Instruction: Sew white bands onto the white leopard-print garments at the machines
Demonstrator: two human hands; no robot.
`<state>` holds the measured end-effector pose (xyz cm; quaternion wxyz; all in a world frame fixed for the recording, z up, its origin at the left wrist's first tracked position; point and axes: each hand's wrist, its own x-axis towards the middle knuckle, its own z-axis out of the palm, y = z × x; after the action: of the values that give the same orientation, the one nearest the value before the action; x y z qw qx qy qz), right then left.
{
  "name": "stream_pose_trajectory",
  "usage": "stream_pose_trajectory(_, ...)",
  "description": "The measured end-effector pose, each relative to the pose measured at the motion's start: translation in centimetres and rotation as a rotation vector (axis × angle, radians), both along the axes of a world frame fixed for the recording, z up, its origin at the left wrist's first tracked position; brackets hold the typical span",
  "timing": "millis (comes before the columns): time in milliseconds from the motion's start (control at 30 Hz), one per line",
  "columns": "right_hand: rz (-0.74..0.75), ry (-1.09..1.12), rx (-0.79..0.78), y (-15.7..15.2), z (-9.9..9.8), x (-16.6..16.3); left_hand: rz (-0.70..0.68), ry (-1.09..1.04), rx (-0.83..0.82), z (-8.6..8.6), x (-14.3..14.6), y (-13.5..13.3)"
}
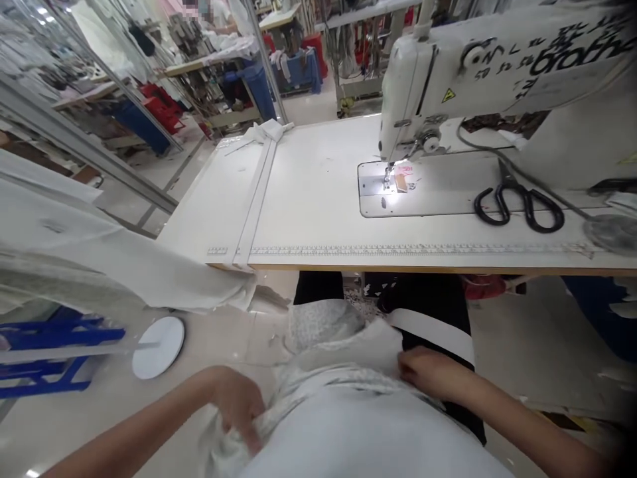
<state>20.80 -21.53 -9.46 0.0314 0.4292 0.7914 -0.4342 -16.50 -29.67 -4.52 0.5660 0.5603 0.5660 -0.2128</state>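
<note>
left hand [239, 405], pinching a fold of white fabric [343, 352] across the lap; right hand [430, 375], fingers closed on its upper edge; beyond, on white tabletop [308, 199], black-handled scissors [517, 206] beside brother sewing machine [428, 99]

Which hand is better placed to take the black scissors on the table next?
Probably the right hand: it only rests on the cloth, on the same side as the scissors, while the left hand grips gathered cloth.
</note>
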Motion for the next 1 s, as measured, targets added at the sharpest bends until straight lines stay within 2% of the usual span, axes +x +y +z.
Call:
stream_pose_trajectory(33, -0.014, -0.010, 0.011, 0.4, -1.1, -0.5, 0.116, -0.056, 0.071, -1.0, -0.3, 0.1)
stream_pose_trajectory(100, -0.069, 0.040, 0.067, 2.0, -2.3, -2.5, 0.337, -0.068, 0.381, -3.1, 0.1, 1.8)
stream_pose_trajectory(133, -0.081, 0.080, 0.087, 3.1, -2.5, -4.0, 0.402, -0.058, 0.507, -4.0, 0.6, 2.9)
stream_pose_trajectory(233, -0.067, 0.193, 0.105, 5.4, -3.2, -8.8, 0.427, -0.076, 0.659, -5.5, 2.8, 5.8)
stream_pose_trajectory(333, -0.023, 0.268, 0.086, 5.6, -3.6, -11.9, 0.397, -0.139, 0.732, -4.6, 4.7, 6.4)
stream_pose_trajectory(433, 0.048, 0.357, 0.048, 5.2, -2.1, -11.2, 0.266, -0.246, 0.601, -1.6, 4.3, 6.2)
stream_pose_trajectory(533, 0.050, 0.431, 0.049, 5.5, 2.0, -7.9, 0.019, -0.245, 0.391, 3.0, 0.8, 7.7)
stream_pose_trajectory(600, -0.027, 0.498, 0.063, 5.8, 4.9, -5.9, -0.069, -0.110, 0.402, 6.9, -2.4, 10.4)
stream_pose_trajectory(667, -0.143, 0.579, 0.049, 5.8, 6.9, -5.3, -0.056, 0.141, 0.590, 10.9, -4.5, 14.0)
stream_pose_trajectory(700, -0.207, 0.623, 0.023, 5.7, 7.3, -5.5, -0.019, 0.303, 0.779, 12.8, -4.6, 16.1)
stream_pose_trajectory(767, -0.310, 0.711, -0.080, 5.1, 7.1, -6.6, 0.047, 0.548, 1.172, 15.2, -2.8, 20.2)
stream_pose_trajectory(800, -0.341, 0.754, -0.158, 4.8, 6.5, -7.2, 0.061, 0.569, 1.310, 15.6, -0.8, 22.1)
stream_pose_trajectory(867, -0.356, 0.800, -0.313, 4.0, 4.9, -8.1, 0.066, 0.491, 1.454, 14.6, 4.1, 25.2)
stream_pose_trajectory(933, -0.337, 0.765, -0.423, 3.2, 3.1, -8.0, -0.010, 0.374, 1.487, 11.7, 8.9, 27.4)
stream_pose_trajectory(1000, -0.322, 0.707, -0.472, 2.3, 1.4, -7.0, -0.067, 0.244, 1.496, 8.4, 12.0, 28.2)
